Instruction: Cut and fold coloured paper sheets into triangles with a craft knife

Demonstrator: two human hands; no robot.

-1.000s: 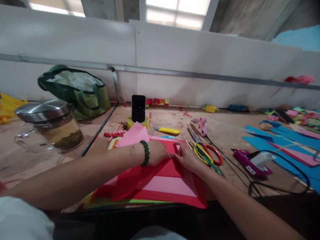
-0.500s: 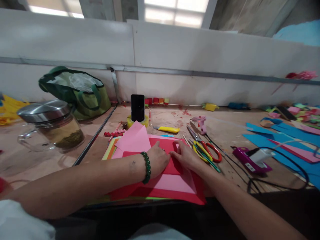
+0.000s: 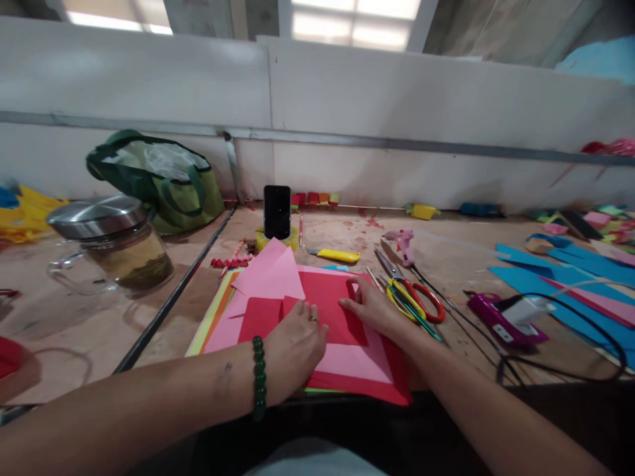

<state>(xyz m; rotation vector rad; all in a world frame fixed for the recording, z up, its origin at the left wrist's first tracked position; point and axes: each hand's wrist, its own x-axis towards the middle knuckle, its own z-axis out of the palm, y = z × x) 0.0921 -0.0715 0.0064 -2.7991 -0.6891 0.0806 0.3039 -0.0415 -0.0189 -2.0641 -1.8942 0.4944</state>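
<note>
One wide brown worktop (image 3: 446,264) is seen, with a white wall behind it. At its far left a green bag (image 3: 159,178) is placed, and in front of the bag a glass jar (image 3: 119,248) with a metal lid is standing upright. At the near edge of the worktop a stack of coloured paper (image 3: 357,360) is laid flat, with a pink sheet near the top. On this pink sheet a smaller red sheet (image 3: 327,304) is lying, in the middle of the stack.

The left hand (image 3: 295,344) is laid open and palm down on the near left part of the red sheet, with the fingers stretched; nothing is gripped by it. A green bead bracelet (image 3: 258,377) is worn on its wrist. The right hand (image 3: 374,307) is also opened flat, and its fingertips are pressed on the right edge of the red sheet.

Just beside the right hand, scissors (image 3: 411,297) with red and yellow handles are lying. Behind the stack a black phone (image 3: 276,211) is standing upright, and a yellow cutter (image 3: 337,255) is lying near it.
</note>
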